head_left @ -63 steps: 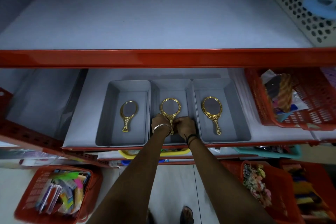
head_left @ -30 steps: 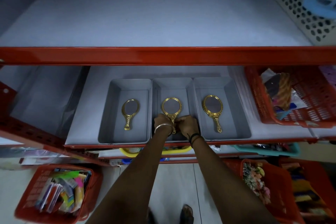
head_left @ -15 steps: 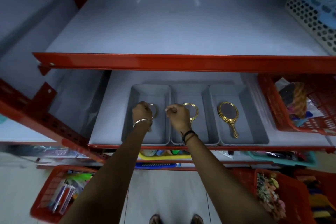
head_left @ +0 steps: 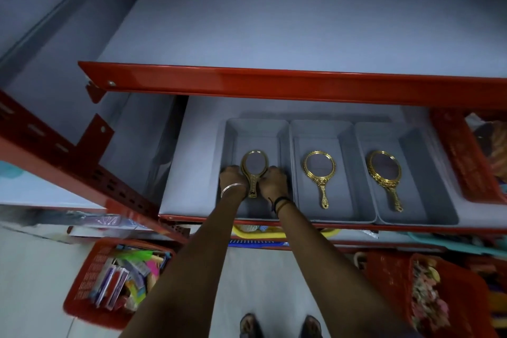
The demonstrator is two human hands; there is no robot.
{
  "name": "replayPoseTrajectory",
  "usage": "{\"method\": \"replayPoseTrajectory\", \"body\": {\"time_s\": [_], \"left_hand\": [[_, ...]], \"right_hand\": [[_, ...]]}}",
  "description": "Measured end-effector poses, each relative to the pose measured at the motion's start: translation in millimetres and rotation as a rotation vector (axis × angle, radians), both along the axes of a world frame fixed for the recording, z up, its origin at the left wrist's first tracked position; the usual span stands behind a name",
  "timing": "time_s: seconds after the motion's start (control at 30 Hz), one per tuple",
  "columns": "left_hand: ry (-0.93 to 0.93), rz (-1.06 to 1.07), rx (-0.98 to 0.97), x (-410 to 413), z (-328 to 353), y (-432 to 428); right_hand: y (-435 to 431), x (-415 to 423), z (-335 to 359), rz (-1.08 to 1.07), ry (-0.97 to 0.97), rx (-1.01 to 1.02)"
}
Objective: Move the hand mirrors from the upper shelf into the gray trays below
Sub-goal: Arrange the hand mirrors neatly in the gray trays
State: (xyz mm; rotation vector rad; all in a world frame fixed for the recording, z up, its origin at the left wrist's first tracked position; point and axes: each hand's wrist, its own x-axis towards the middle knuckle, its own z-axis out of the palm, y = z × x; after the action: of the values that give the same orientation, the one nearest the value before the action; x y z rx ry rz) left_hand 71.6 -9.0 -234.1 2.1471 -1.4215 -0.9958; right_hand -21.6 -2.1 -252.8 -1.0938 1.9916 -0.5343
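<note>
Three gray trays stand side by side on the lower shelf, each with one gold hand mirror in it. In the left tray [head_left: 230, 140] the left mirror [head_left: 253, 166] lies handle toward me, and both hands grip it. My left hand [head_left: 231, 180] holds its left side; my right hand [head_left: 273, 181] holds its right side near the handle. The middle mirror [head_left: 319, 169] lies flat in the middle tray [head_left: 321, 130]. The right mirror [head_left: 384, 170] lies flat in the right tray [head_left: 428, 173]. The upper shelf [head_left: 274, 22] holds no mirrors.
A red shelf rail [head_left: 274, 82] runs across above the trays. A red basket [head_left: 466, 162] sits right of the trays. On the floor stand a red basket of colourful items [head_left: 90, 299] at left and another [head_left: 439, 296] at right. My feet [head_left: 279, 326] are below.
Both hands left the middle mirror and shifted left to the left tray, where they now grip the left mirror. The view has swung left and closer.
</note>
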Motion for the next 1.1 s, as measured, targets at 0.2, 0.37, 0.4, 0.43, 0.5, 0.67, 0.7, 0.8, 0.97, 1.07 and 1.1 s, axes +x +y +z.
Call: {"method": "replayPoseTrajectory", "body": {"time_s": [0.2,0.37,0.4,0.43,0.5,0.67,0.7,0.8,0.97,1.07,1.1], "left_hand": [[0.035,-0.031,-0.013,1.0,-2.2,-8.1],[0.044,-0.041,-0.039,1.7,-2.2,-6.9],[0.041,-0.043,-0.041,1.6,-2.1,-6.5],[0.037,-0.045,-0.041,1.4,-1.9,-5.8],[0.032,-0.048,-0.035,0.8,-1.3,-3.6],[0.025,-0.058,-0.032,-1.6,1.6,0.7],[0.029,-0.053,-0.029,-1.8,1.9,0.9],[0.022,-0.043,-0.022,-1.5,1.5,1.0],[0.029,-0.053,-0.009,-1.6,0.9,3.3],[0.026,-0.050,-0.010,-1.9,0.4,4.2],[0.029,-0.048,-0.010,-2.0,0.1,4.4]], "right_hand": [[-4.5,4.0,-7.9,0.001,0.002,-0.030],[-3.6,5.6,-7.4,-0.011,0.000,-0.034],[-3.4,5.4,-7.2,-0.010,-0.007,-0.036],[-2.5,5.3,-6.2,-0.011,-0.014,-0.038],[-0.7,5.7,-5.1,-0.016,-0.026,-0.050],[4.1,8.5,-8.9,-0.035,-0.058,-0.083],[4.4,8.4,-9.1,-0.038,-0.062,-0.086],[4.0,8.1,-8.6,-0.042,-0.077,-0.098],[5.7,4.9,-10.5,-0.082,-0.128,-0.097],[5.8,4.0,-10.2,-0.084,-0.148,-0.083],[6.1,4.0,-9.9,-0.084,-0.151,-0.081]]}}
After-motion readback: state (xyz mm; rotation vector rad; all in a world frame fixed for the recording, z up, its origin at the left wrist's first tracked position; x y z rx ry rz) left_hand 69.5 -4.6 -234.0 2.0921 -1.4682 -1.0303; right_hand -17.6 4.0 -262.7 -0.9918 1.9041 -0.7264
